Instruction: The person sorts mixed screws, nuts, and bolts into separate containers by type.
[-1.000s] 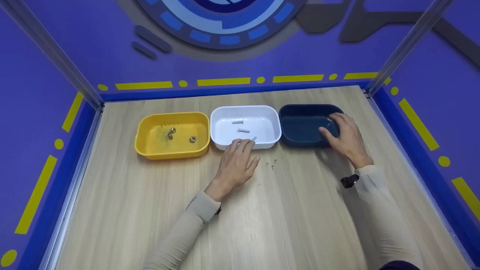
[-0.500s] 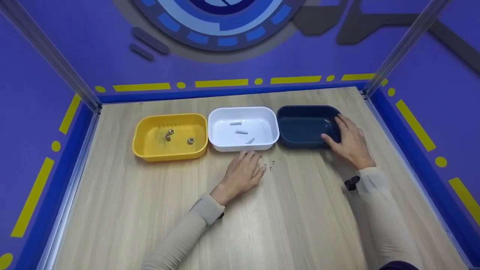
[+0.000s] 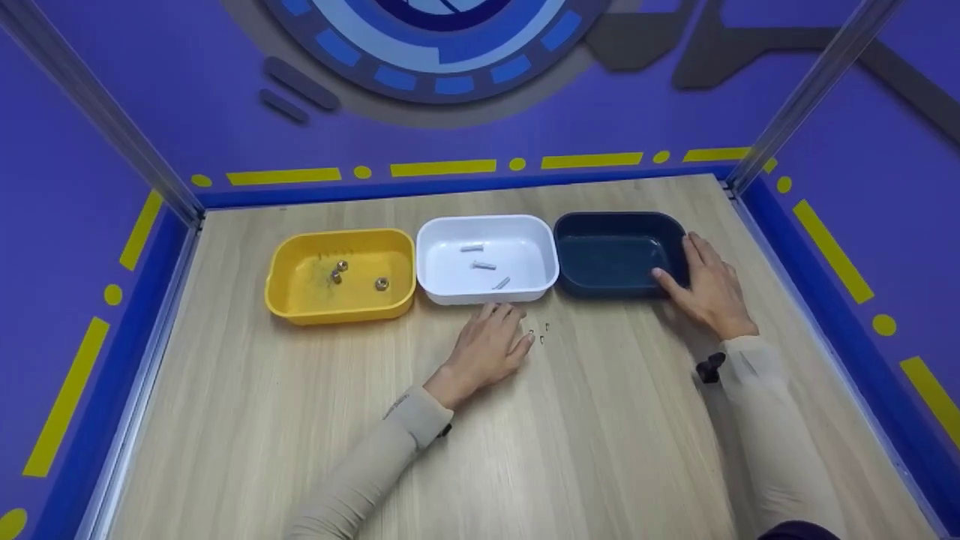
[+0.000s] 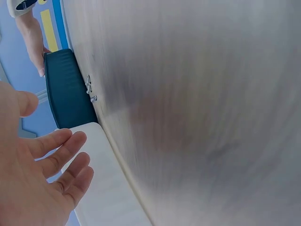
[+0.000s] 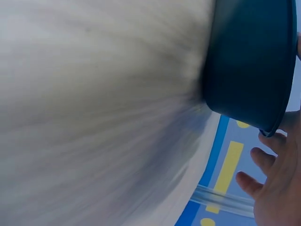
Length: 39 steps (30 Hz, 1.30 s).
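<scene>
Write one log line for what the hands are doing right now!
left hand: open, flat on table near small screws | right hand: open, touching dark blue bin | white bin: three bolts

Three tiny screws (image 3: pixel 541 333) are seen lying loose on the wooden table, close together, just near of the gap between the white bin (image 3: pixel 486 286) and the dark blue bin (image 3: pixel 600 285). The white bin is set upright with three pale bolts inside. The dark blue bin stands upright just to its right.
</scene>
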Tool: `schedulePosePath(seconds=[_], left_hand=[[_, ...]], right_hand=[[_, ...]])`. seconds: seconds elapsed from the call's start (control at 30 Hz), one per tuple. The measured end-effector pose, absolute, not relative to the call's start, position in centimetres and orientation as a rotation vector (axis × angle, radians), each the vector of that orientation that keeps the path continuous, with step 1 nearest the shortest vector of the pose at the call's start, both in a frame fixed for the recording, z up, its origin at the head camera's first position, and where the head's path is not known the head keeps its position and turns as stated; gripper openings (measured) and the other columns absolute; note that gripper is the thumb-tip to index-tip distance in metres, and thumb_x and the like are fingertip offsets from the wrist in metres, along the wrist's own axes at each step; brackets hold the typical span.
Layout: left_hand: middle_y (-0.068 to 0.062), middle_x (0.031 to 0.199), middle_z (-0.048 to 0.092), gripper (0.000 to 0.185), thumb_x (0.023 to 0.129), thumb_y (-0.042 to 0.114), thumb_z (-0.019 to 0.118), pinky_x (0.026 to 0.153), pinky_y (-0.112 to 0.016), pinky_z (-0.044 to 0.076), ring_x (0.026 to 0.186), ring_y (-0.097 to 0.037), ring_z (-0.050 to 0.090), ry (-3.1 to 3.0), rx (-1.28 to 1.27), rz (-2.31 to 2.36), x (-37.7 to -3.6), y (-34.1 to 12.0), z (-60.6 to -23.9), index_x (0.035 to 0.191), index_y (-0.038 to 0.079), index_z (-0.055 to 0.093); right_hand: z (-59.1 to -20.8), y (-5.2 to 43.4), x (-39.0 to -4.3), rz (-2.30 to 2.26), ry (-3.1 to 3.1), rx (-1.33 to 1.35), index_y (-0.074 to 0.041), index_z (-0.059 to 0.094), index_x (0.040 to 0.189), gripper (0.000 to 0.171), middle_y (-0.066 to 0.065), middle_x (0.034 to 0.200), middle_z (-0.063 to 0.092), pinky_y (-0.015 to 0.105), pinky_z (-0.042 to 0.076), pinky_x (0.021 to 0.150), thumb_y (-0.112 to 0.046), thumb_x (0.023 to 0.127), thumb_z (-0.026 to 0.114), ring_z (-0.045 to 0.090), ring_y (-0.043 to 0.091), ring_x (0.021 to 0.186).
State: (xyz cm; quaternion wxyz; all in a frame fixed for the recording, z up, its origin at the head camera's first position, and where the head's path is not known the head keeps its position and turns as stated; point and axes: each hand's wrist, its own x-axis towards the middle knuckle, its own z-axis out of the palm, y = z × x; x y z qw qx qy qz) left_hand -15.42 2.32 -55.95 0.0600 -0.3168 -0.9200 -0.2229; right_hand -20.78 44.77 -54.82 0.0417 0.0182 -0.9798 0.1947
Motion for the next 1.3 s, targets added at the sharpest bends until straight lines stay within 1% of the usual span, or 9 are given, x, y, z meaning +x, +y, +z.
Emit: schedulePosePath(seconds=[0.13,0.4,0.57,0.67,0.73,0.93,1.17,1.3], left_hand=[[-0.011,0.126,0.069,0.041,0.105,0.031,0.062,0.107,-0.045,0.051,0.121,-0.033,0.060,-2.783,-0.972,-0.696,-15.6,2.5,-55.9,0.134,0.002,0.067],[-0.013,0.123,0.070,0.039,0.104,0.029,0.064,0.104,-0.044,0.052,0.117,-0.033,0.062,-2.773,-0.999,-0.706,-15.9,2.9,-55.9,0.133,0.002,0.066],[-0.013,0.122,0.070,0.039,0.102,0.027,0.067,0.104,-0.043,0.054,0.116,-0.032,0.063,-2.773,-1.006,-0.724,-16.3,3.1,-55.9,0.132,0.002,0.066],[-0.012,0.123,0.070,0.038,0.102,0.026,0.068,0.103,-0.042,0.055,0.115,-0.031,0.064,-2.793,-1.010,-0.747,-16.5,3.1,-56.1,0.131,0.003,0.067],[-0.011,0.121,0.070,0.035,0.101,0.025,0.069,0.100,-0.042,0.056,0.112,-0.031,0.065,-2.814,-1.008,-0.770,-16.7,3.1,-56.3,0.130,0.004,0.068],[-0.010,0.119,0.071,0.032,0.100,0.019,0.073,0.098,-0.041,0.056,0.109,-0.029,0.065,-2.904,-0.988,-0.885,-17.2,3.1,-56.8,0.128,0.005,0.072],[-0.009,0.115,0.072,0.027,0.100,0.015,0.073,0.091,-0.041,0.057,0.105,-0.029,0.066,-2.924,-0.989,-0.969,-18.0,3.2,-57.3,0.125,0.008,0.078],[-0.009,0.114,0.073,0.024,0.100,0.012,0.073,0.094,-0.040,0.058,0.107,-0.027,0.068,-2.916,-1.002,-1.058,-18.4,3.2,-57.5,0.123,0.008,0.080]], right_hand=[[-54.8,45.0,-20.7,0.591,-3.024,0.055,-0.002,0.015,0.171,0.100,0.025,0.177,0.014,0.075,0.015,0.126,-0.068,0.104,0.051,0.014,0.050,0.163],[-55.1,45.6,-21.0,0.573,-3.039,0.100,-0.002,0.012,0.171,0.088,0.025,0.178,0.012,0.074,0.016,0.126,-0.061,0.111,0.038,0.012,0.050,0.163],[-55.5,45.7,-21.1,0.560,-3.053,0.105,-0.002,0.008,0.171,0.086,0.025,0.178,0.009,0.073,0.015,0.127,-0.060,0.112,0.033,0.012,0.051,0.163],[-55.6,45.6,-21.2,0.565,-3.062,0.098,-0.002,0.007,0.171,0.087,0.024,0.179,0.008,0.072,0.015,0.128,-0.061,0.112,0.032,0.012,0.051,0.163],[-55.6,45.6,-21.2,0.571,-3.063,0.098,-0.002,0.006,0.171,0.087,0.024,0.179,0.008,0.073,0.015,0.128,-0.060,0.112,0.032,0.012,0.051,0.163],[-55.6,45.6,-21.2,0.595,-3.065,0.105,-0.003,0.005,0.171,0.086,0.025,0.178,0.008,0.074,0.013,0.128,-0.060,0.113,0.032,0.010,0.051,0.163],[-55.6,45.7,-21.2,0.603,-3.085,0.093,-0.003,0.002,0.171,0.087,0.026,0.178,0.008,0.074,0.012,0.128,-0.061,0.112,0.030,0.009,0.051,0.163],[-55.6,45.8,-21.2,0.602,-3.090,0.081,-0.004,0.002,0.171,0.087,0.026,0.178,0.008,0.074,0.012,0.128,-0.061,0.112,0.030,0.009,0.051,0.163]])
